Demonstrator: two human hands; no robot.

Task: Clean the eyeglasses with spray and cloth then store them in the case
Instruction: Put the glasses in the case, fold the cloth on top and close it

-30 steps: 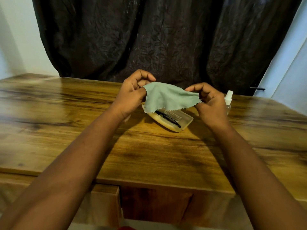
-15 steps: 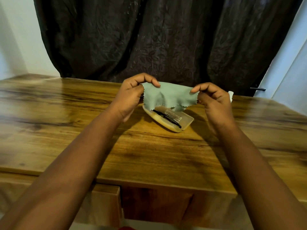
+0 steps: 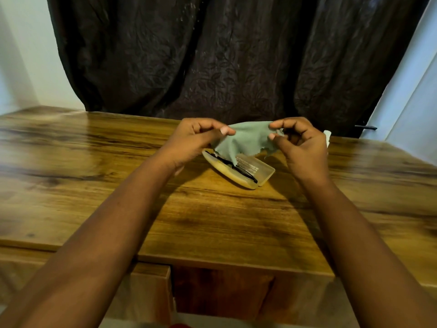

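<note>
Green cloth (image 3: 246, 140) is stretched between both hands above the far edge of the counter (image 3: 212, 221), the left hand (image 3: 196, 140) pinching one corner and the right hand (image 3: 300, 147) pinching the other. Below it the eyeglasses (image 3: 230, 165) lie in the open case (image 3: 262, 175), and what seems to be the spray bottle (image 3: 327, 136) peeks out behind the right hand. If the cloth sags, it could catch the frame and drag the eyeglasses from the case.
</note>
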